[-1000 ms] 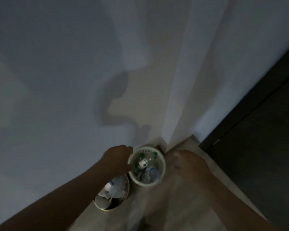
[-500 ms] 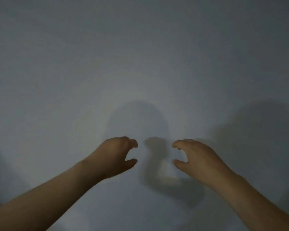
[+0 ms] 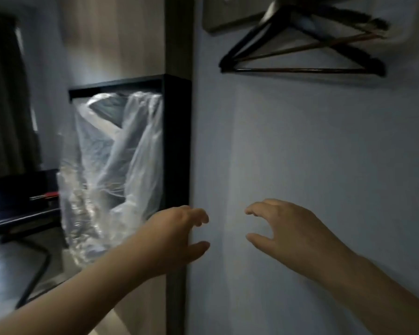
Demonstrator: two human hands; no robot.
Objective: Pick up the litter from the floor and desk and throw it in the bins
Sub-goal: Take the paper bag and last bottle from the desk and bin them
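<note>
My left hand (image 3: 177, 235) and my right hand (image 3: 286, 228) are raised side by side in front of a pale wall (image 3: 300, 153). Both hold nothing, with fingers loosely curled and thumbs apart from them. No bin and no litter on a floor or desk is in view. A large clear plastic bag (image 3: 107, 170) hangs in a dark frame to the left of my left hand.
Dark clothes hangers (image 3: 307, 52) hang on the wall at the upper right. A black frame edge (image 3: 177, 141) runs down beside the bag. A dark desk (image 3: 17, 206) with a small red item stands at the far left, dim floor below it.
One second ago my hands hovered over two bins on the floor. The view has swung up and left, past bare wall, to the bag, frame and hangers. Both hands stay empty.
</note>
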